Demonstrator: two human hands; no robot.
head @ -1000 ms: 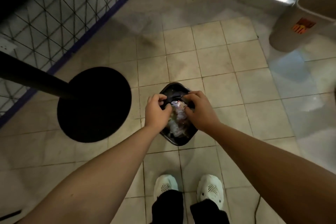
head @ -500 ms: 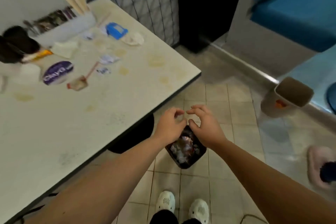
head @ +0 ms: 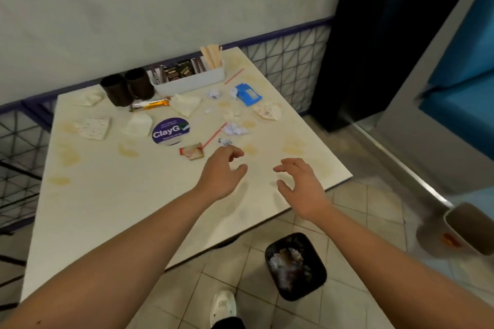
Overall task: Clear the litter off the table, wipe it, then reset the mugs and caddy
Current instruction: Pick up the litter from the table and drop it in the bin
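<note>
head view: left hand and right hand hover over the tabletop, fingers apart and empty, likely poised to gather litter. crumpled paper lies just ahead; 2 mugs and caddy at the rear.

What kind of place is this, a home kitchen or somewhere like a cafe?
Most likely a cafe or a break room. The table carries a white caddy stocked with wooden stirrers and packets, two dark mugs and scattered wrappers, with a blue padded bench alongside and small bins on the tiled floor.
</note>
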